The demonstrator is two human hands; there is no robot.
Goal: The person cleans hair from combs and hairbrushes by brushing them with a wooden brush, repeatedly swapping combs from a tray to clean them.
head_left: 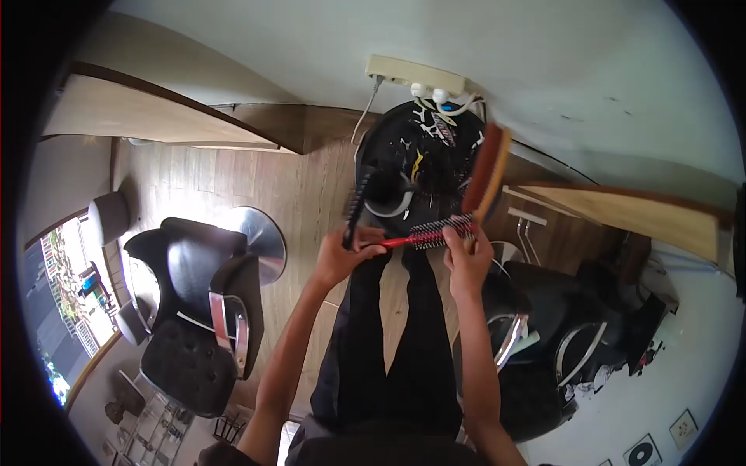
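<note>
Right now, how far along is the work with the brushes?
Three tools look already picked up. The left hand has the black comb or brush; the right hand, the wooden-backed brush. In hand between them is the red brush, handle left, bristles right. Probably left: setting them down; none looks laid on the black tabletop.

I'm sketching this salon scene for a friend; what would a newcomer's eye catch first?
Probably the red round brush, held between the left hand and right hand. Next, the big reddish-brown brush angled up from the right hand, and the black comb or brush in the left. Beyond them, the round black surface shows white and yellow marks.
</note>
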